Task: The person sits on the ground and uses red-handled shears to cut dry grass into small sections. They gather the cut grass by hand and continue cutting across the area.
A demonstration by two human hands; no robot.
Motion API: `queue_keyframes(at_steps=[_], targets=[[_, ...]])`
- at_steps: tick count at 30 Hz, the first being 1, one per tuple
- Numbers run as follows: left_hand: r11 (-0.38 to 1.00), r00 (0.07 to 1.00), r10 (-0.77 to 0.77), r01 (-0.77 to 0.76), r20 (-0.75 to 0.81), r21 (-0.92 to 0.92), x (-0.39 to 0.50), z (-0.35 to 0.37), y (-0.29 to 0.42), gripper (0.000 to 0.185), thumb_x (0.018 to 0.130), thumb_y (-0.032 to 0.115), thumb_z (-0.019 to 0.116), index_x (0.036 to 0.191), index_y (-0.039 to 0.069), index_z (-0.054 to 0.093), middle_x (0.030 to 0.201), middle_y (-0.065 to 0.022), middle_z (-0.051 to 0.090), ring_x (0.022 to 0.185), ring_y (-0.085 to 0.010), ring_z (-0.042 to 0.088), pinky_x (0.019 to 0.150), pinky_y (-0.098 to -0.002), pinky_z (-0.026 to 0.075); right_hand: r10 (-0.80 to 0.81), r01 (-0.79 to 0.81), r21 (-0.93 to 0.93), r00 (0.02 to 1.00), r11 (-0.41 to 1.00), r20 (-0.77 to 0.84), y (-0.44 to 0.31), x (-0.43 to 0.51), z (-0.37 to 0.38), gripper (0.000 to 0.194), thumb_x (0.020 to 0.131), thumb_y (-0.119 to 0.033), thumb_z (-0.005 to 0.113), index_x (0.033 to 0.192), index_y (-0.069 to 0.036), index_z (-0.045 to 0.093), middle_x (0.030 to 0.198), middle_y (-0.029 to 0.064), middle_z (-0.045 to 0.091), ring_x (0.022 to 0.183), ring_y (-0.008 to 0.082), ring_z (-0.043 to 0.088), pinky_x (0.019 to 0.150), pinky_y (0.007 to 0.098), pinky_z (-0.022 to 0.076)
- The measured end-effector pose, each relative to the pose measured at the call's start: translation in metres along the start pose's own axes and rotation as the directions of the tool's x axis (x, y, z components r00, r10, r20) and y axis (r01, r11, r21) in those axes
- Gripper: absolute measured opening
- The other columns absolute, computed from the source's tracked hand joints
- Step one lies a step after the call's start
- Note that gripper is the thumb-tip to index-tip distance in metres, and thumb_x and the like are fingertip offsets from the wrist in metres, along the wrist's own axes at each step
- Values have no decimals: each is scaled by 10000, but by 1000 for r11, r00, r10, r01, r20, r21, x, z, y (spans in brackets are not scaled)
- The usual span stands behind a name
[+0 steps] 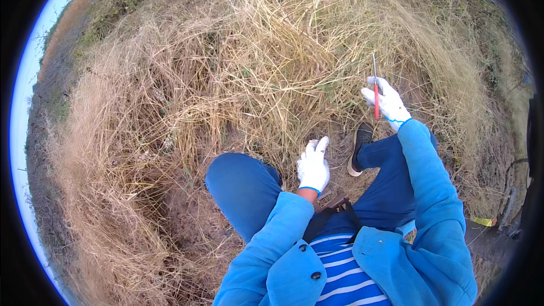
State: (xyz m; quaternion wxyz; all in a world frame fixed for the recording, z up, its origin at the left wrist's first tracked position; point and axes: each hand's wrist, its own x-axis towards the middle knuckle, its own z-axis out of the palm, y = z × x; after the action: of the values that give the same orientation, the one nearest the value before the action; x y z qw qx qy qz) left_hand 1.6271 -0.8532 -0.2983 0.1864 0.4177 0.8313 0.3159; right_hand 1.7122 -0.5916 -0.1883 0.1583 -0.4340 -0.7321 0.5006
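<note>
My right hand point(384, 97), in a white knit glove with a blue cuff edge, grips a red-handled bladed tool point(376, 101). Its thin metal blade points away from me, over the dry grass. The tool is seen nearly edge-on, so I cannot tell whether it is scissors or a knife. My left hand point(313, 166), gloved the same way, hovers between my knees with fingers slightly apart and nothing visible in it. Before both hands lies a thick mass of dry, straw-coloured grass point(272, 72), much of it bent over and tangled.
My blue-trousered left knee point(242, 178) and a dark shoe point(362, 146) frame the bare soil in front of me. Taller dry grass point(442, 59) leans at the right. A yellow item point(483, 221) lies at the far right, beside grey woody pieces point(508, 204).
</note>
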Motion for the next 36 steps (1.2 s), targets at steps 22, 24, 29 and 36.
queue_keyframes(at_steps=[22,24,29,36], targets=[[957,989,-93,120,115,-265,27,29,-21,202,903,164,670,1021,15,739,1036,-161,725,974,-281,698,896,-365,530,-302,462,-663,887,589,350,48,-8,-17,144,910,-201,563,1032,-134,600,800,137,659,739,337,685,661,472,525],[923,993,-112,117,35,-367,27,31,-22,193,903,129,675,1032,-1,735,1060,-151,719,979,-235,697,910,-330,525,-325,480,-684,877,550,354,47,-8,-14,133,916,-201,563,1016,-120,594,784,130,652,720,323,682,664,468,516],[977,997,-63,69,37,-203,34,13,-6,190,879,180,704,1008,46,744,1074,-159,706,1033,-318,679,954,-398,513,-331,489,-712,871,503,364,51,-11,1,140,904,-222,580,994,-117,607,768,112,651,720,315,673,691,464,483],[973,973,211,-218,-89,-70,69,-33,55,305,866,15,664,1144,126,724,1286,-135,622,1268,-338,561,1067,-423,460,-382,575,-731,810,369,444,59,-29,31,111,875,-216,606,877,-122,666,761,93,693,785,301,693,773,460,451]])
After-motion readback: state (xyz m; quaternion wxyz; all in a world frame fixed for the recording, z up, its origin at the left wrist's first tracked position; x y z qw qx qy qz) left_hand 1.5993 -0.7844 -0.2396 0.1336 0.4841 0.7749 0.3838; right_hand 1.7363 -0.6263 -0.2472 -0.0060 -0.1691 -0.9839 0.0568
